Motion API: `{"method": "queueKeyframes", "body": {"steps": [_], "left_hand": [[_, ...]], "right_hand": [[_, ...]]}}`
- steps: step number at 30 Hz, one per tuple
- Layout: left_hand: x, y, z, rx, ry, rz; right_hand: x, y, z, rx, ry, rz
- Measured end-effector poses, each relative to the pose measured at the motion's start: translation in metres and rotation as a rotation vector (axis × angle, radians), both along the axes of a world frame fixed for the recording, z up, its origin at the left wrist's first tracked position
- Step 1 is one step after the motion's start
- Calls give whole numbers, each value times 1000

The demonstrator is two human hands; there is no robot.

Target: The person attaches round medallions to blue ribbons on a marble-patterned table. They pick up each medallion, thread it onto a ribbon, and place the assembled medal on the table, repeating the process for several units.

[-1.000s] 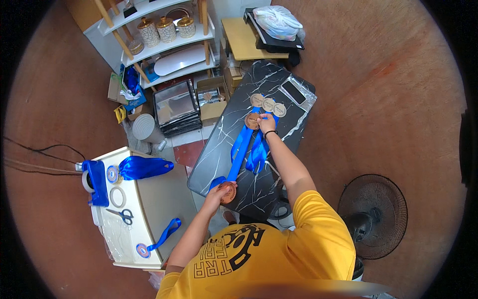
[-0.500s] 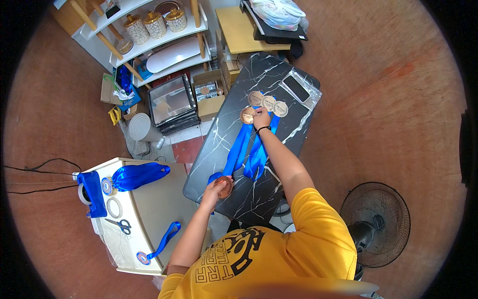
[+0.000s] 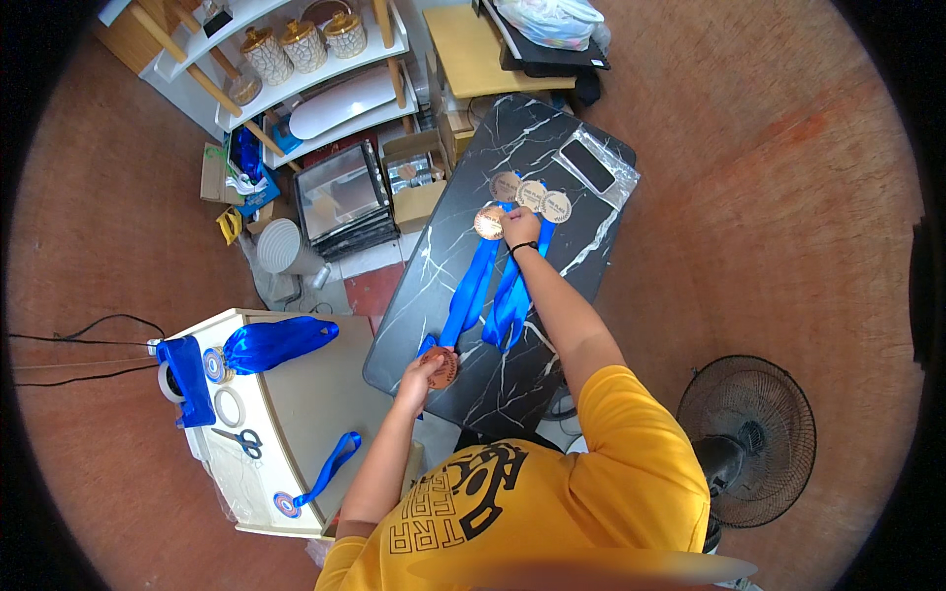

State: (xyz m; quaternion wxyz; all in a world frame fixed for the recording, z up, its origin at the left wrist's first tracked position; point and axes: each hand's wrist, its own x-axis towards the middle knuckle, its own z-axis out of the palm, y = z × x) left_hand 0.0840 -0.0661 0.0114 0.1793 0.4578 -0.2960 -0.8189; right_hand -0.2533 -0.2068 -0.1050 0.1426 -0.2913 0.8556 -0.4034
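Note:
My left hand [image 3: 418,382] is closed on a copper-coloured medal [image 3: 440,367] at the near left of the black marbled table [image 3: 414,286]. Higher on the table, my right hand [image 3: 519,228] pinches the edge of another copper medal [image 3: 490,223]. Just beyond it lie three paler medals in a row: a left one [image 3: 506,186], a middle one [image 3: 531,195] and a right one [image 3: 556,206]. Blue ribbons [image 3: 509,305] trail from the medals toward me. One more blue ribbon [image 3: 467,295] runs between my two hands.
A phone [image 3: 587,164] lies on clear plastic at the table's far right. On the cream cabinet [image 3: 325,394] at left are scissors [image 3: 239,442], tape rolls [image 3: 229,407], bundled blue ribbon [image 3: 281,344] and a single medal [image 3: 287,504]. A fan [image 3: 752,438] stands at right.
My left hand has shifted slightly left with its medal, which now shows more of its face. My right hand stays at the upper copper medal, which has tilted a little.

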Motion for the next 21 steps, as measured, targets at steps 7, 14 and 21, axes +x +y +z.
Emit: {"method": "queueKeyframes", "body": {"steps": [7,14,21], "left_hand": [[5,5,-1,-10,-50,27],[14,12,42,-47,59,254],[-5,11,82,-95,251,276]], "right_hand": [[-3,1,13,-32,13,43],[43,50,83,-285,-189,257],[155,168,183,-15,-1028,834]]}}
